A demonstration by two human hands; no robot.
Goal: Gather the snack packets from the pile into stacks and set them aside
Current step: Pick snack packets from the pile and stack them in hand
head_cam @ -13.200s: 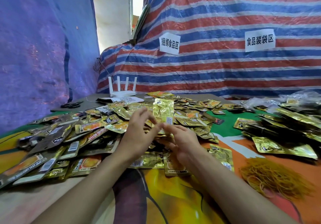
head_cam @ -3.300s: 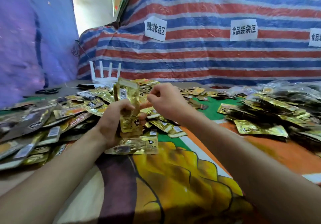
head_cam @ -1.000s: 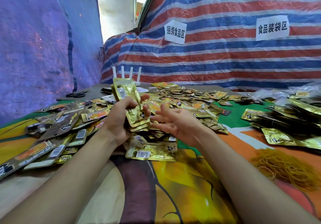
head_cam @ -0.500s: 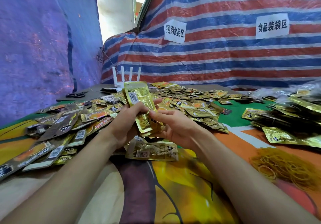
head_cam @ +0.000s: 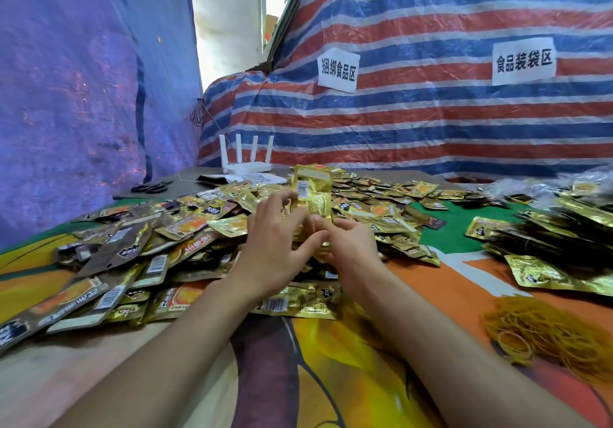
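A wide pile of gold and brown snack packets [head_cam: 185, 228] covers the table's left and middle. Above it my left hand [head_cam: 275, 245] grips an upright stack of gold packets [head_cam: 313, 195] from the left, fingers curled round its lower part. My right hand [head_cam: 351, 245] holds the stack's bottom from the right, fingers pinching it. The stack's lower end is hidden between my hands. One gold packet [head_cam: 298, 301] lies flat just below my wrists.
Bundled packets [head_cam: 564, 245] are heaped at the right. A heap of yellow rubber bands [head_cam: 547, 334] lies at the near right. A white router [head_cam: 245, 158] and black scissors [head_cam: 151, 188] sit at the back left. Striped tarpaulin walls close the back.
The stack has moved right and stands more upright. My right hand, open a second ago, has closed onto the bottom of the stack beside my left hand.
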